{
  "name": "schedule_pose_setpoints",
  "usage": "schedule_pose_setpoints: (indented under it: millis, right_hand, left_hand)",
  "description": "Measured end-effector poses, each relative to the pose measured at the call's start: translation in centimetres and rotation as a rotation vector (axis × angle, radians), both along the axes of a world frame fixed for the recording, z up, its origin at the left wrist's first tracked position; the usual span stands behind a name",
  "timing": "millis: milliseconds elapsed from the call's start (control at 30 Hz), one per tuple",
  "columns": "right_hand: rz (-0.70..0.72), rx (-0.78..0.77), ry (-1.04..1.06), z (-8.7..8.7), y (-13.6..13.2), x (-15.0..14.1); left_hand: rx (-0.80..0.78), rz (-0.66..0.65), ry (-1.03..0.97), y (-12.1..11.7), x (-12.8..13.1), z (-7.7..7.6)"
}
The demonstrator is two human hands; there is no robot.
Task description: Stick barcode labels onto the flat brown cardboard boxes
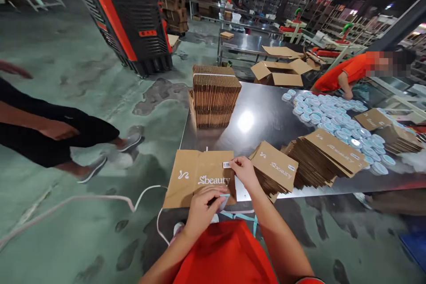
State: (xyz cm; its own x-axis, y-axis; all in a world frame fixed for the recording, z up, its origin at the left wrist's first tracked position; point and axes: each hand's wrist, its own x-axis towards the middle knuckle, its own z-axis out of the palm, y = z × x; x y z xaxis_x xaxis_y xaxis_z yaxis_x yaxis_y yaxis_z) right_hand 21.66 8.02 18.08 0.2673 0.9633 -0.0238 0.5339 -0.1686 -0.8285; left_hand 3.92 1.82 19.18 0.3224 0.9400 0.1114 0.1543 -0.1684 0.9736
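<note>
A flat brown cardboard box blank (189,177) printed "Sbeauty" lies at the near left corner of the shiny metal table (262,115). My right hand (244,171) presses a small white barcode sticker (226,165) onto the blank's top edge, fingers pinched on it. At the blank's near edge my left hand (203,208) is closed on a light blue strip of backing tape (223,201) that trails down past my red clothing.
Fanned piles of the same flat blanks (322,155) lie to the right, beside several round blue-white tins (333,117). A tall banded stack of cardboard (214,95) stands behind. A person in orange (346,75) leans at the far right; another person's legs (56,133) cross the left floor.
</note>
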Motion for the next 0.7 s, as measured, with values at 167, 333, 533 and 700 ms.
schedule_pose_setpoints:
  millis: [167,333,533,700]
  right_hand:
    - [0.009,-0.085,0.004,0.5,0.1,-0.2]
    - [-0.024,-0.121,-0.183,1.4,0.1,-0.8]
    - [-0.092,-0.089,-0.374,1.9,-0.6,-1.9]
    - [-0.246,-0.007,-0.179,0.9,-1.0,-1.8]
  left_hand:
    - [-0.073,-0.069,-0.031,0.5,-0.5,0.1]
    - [-0.059,-0.102,-0.051,0.7,-0.6,-0.4]
    - [-0.057,-0.119,-0.078,0.6,-0.7,-0.6]
    - [-0.101,-0.140,-0.102,0.6,-0.8,-0.8]
